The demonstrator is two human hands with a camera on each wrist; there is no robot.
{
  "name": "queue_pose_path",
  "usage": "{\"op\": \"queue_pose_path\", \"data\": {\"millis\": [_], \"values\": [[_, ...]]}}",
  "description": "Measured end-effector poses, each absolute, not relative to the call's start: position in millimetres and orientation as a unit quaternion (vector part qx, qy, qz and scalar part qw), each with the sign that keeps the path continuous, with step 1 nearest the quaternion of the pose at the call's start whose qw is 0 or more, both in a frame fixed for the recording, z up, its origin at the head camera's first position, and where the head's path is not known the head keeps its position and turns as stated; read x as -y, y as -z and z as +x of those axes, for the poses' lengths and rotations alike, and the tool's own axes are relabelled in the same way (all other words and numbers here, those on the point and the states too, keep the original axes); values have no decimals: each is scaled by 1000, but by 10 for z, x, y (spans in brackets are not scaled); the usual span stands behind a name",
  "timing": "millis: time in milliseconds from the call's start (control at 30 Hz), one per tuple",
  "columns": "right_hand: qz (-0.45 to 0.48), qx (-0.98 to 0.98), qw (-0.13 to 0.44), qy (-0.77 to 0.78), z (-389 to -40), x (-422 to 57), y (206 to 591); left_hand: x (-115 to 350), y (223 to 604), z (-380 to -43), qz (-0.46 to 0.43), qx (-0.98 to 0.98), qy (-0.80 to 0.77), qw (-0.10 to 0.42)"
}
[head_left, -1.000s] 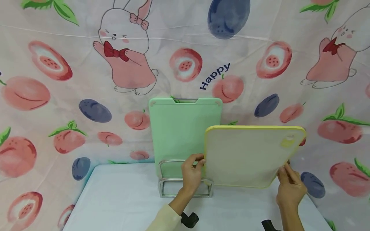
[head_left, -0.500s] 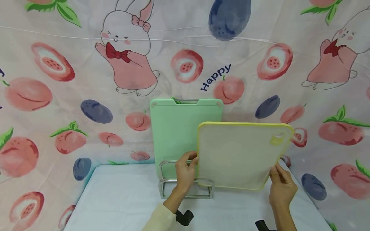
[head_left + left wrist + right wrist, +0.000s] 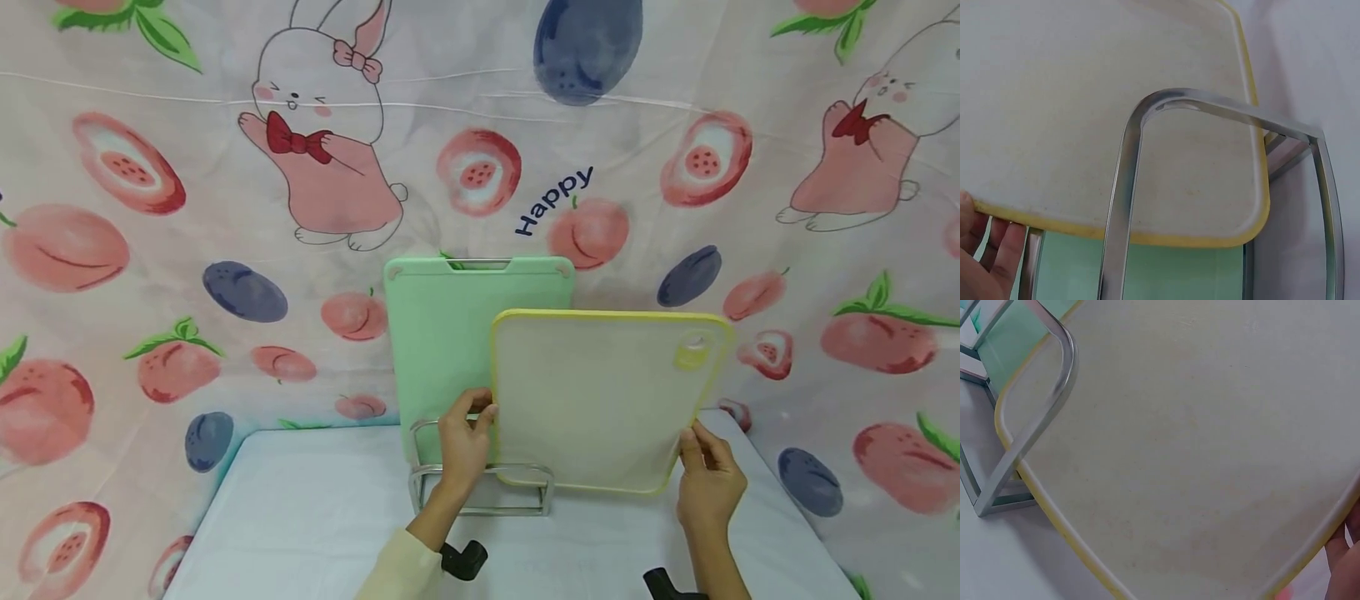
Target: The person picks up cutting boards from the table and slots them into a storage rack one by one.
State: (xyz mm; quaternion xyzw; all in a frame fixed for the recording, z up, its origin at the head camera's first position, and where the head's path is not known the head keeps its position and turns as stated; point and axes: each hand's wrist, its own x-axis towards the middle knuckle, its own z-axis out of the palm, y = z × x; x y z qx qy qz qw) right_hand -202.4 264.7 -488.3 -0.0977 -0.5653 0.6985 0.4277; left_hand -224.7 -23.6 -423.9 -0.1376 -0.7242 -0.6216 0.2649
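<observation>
A cutting board (image 3: pixel 600 400) with a whitish face and yellow rim is held upright between both hands. My left hand (image 3: pixel 462 442) pinches its left edge, and my right hand (image 3: pixel 708 483) pinches its lower right edge. The board's lower left corner sits inside a metal rack (image 3: pixel 517 511), behind the curved front bar (image 3: pixel 1119 212) seen in the left wrist view. Also in the rack, a green cutting board (image 3: pixel 450 342) stands upright behind the yellow-rimmed one, partly hidden by it. Fingers (image 3: pixel 1342 556) show at the board's edge in the right wrist view.
The rack stands on a table with a white cover (image 3: pixel 315 508). Behind it hangs a cloth (image 3: pixel 480 75) printed with rabbits and fruit. Black camera mounts (image 3: pixel 463 560) are at both wrists.
Both hands have moved left with the yellow-rimmed board, which now overlaps more of the green board and the rack. The green board and rack have stayed in place.
</observation>
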Motion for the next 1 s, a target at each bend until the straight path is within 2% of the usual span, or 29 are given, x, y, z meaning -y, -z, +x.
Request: {"op": "queue_pose_path", "data": {"millis": [300,500,667,1000], "values": [[-150,584,405,-687,-1968,-2477,4904,346,4290,-2250,-153,714,614,298],[-152,611,402,-664,-1944,-2389,4948,419,4331,-2228,-152,710,611,317],[-145,665,410,-607,-1928,-2330,4962,479,4431,-2209,-143,682,644,316],[-87,684,422,-588,-1835,-2080,4707,637,4692,-2302,-173,636,654,371]]}}
